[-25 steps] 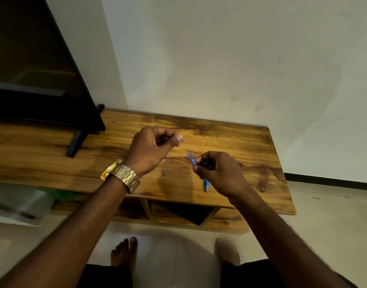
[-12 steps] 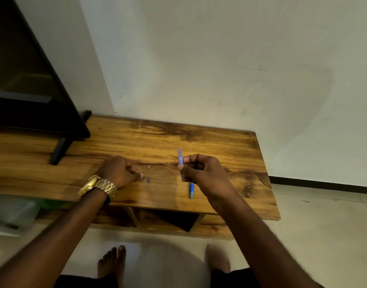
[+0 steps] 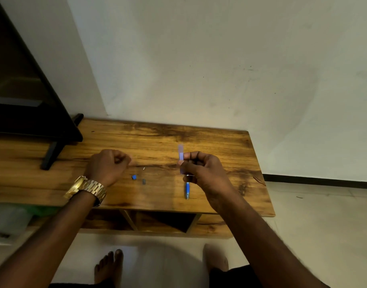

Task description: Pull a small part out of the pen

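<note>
Right grip: my right hand (image 3: 203, 169) pinches a translucent blue pen barrel (image 3: 181, 157) between thumb and forefinger, upright, over the right half of the tabletop.
Left grip: my left hand (image 3: 108, 166) hangs curled over the wood, fingertips drawn together; whether they pinch some tiny part I cannot tell, they are blurred.
TV: black screen (image 3: 22, 90) at far left, its foot (image 3: 51, 152) on the wood, well apart from my hands.
Tabletop: brown wooden tabletop (image 3: 230, 146) against the wall.
Watch: gold watch (image 3: 86, 189) on my left wrist.
Pen front: blue tip section (image 3: 187, 190) lies near my right wrist, pointing toward me.
Blue cap piece: small blue bit (image 3: 134, 177) just right of my left hand.
Grey bit: dark part (image 3: 144, 181) beside the blue one.
Tiny pale bit: (image 3: 144, 168) lies between my hands, farther back.
Risk: I judge these loose bits could roll or be swept off by my left wrist; the thin barrel could slip, since only two fingertips hold it.
</note>
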